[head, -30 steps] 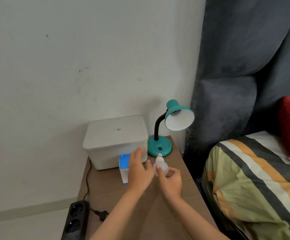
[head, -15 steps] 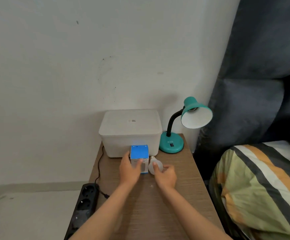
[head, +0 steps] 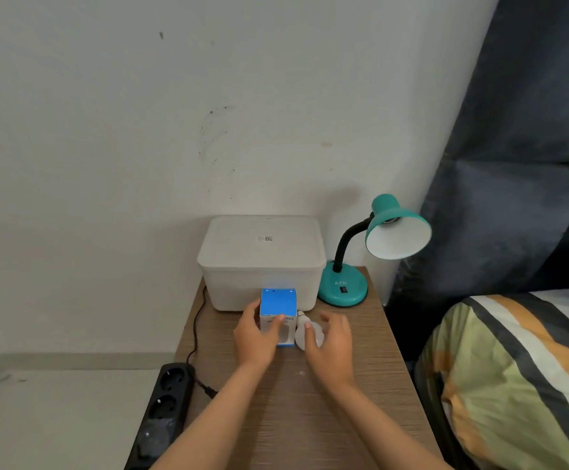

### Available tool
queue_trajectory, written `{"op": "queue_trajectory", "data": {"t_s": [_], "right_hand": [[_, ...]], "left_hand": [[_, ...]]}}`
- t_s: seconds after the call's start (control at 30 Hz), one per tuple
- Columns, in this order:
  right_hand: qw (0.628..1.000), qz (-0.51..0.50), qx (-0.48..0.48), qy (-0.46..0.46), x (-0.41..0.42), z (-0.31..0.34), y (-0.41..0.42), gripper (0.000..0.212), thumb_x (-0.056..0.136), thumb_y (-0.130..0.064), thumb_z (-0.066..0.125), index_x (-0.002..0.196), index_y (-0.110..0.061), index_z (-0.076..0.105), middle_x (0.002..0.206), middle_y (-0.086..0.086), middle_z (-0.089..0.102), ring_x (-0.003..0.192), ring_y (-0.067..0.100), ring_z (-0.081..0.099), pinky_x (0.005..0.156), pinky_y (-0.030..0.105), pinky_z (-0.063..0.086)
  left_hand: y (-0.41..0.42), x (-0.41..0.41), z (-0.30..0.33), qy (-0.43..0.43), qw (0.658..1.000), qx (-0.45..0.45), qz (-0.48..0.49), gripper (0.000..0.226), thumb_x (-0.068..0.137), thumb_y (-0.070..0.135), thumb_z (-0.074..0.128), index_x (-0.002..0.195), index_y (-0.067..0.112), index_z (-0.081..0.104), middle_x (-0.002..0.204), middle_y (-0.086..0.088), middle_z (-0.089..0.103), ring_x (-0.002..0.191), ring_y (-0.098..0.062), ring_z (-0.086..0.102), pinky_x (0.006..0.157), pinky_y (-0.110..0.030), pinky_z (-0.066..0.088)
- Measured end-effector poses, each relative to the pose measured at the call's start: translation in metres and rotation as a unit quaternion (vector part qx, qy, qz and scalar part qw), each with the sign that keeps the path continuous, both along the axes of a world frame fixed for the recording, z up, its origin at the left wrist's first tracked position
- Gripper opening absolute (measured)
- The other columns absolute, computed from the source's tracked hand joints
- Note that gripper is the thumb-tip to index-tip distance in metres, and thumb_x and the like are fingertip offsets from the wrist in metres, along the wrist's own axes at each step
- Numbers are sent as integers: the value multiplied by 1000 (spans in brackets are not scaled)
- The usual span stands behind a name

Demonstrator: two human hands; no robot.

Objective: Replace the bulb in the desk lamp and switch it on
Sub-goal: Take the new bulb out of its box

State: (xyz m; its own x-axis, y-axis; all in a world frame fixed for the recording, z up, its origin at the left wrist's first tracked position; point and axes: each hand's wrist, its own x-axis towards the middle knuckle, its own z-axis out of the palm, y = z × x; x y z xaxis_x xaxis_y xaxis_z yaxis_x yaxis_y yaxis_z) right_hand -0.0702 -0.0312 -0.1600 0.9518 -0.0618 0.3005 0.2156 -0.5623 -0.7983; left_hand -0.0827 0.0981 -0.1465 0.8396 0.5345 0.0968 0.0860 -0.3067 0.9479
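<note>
A teal desk lamp point(head: 343, 285) stands at the back right of the wooden bedside table point(head: 296, 422). Its shade point(head: 399, 233) faces right and shows no bulb inside. A blue-and-white bulb box point(head: 279, 305) stands upright in front of the white storage box, and my left hand point(head: 255, 339) grips its left and front sides. Just right of it a white bulb point(head: 312, 331) lies on the table with its screw base pointing away. My right hand point(head: 332, 344) hovers over the bulb, fingers spread, thumb resting on the glass.
A white lidded plastic box point(head: 262, 262) sits against the wall behind the bulb box. A black power strip point(head: 163, 413) lies on the floor at left, its cable point(head: 194, 334) running up the table's left edge. A bed with a striped blanket point(head: 513, 374) is close on the right.
The bulb went from held in my right hand down onto the table, and that hand's fingers spread. My left hand closed on the bulb box, which now stands upright.
</note>
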Motion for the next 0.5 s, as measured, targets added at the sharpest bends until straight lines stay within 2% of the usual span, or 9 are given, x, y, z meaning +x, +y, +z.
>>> {"op": "queue_trajectory", "data": {"t_s": [0.07, 0.17, 0.27, 0.5], "right_hand": [[998, 48, 4, -37, -2, 7, 4, 28, 87, -21, 63, 113, -11, 57, 102, -2, 54, 94, 12, 53, 79, 18, 45], [995, 95, -1, -27, 1, 15, 13, 33, 88, -21, 61, 119, -13, 55, 106, -4, 55, 90, 5, 54, 73, 8, 41], [995, 101, 12, 24, 10, 19, 20, 32, 88, -21, 60, 118, -11, 56, 109, 0, 57, 85, 3, 56, 68, 7, 41], [990, 102, 34, 92, 23, 20, 21, 32, 84, -20, 64, 114, -9, 60, 110, 5, 60, 86, 6, 59, 71, 13, 47]], "left_hand": [[2, 1, -1, -7, 1000, 2, -6, 46, 77, 23, 74, 119, 18, 54, 115, 2, 62, 102, -9, 54, 80, -21, 43], [5, 0, -1, -6, 1000, 9, -13, 44, 76, 25, 75, 116, 18, 56, 110, 4, 62, 100, -9, 55, 74, -13, 42], [10, 1, 2, -3, 1000, 24, -18, 39, 74, 24, 77, 108, 15, 61, 101, 5, 63, 90, -7, 56, 62, -7, 40], [19, 7, 6, 7, 999, 37, -31, 29, 70, 22, 80, 94, 14, 65, 86, 6, 63, 74, 0, 55, 58, -7, 40]]}}
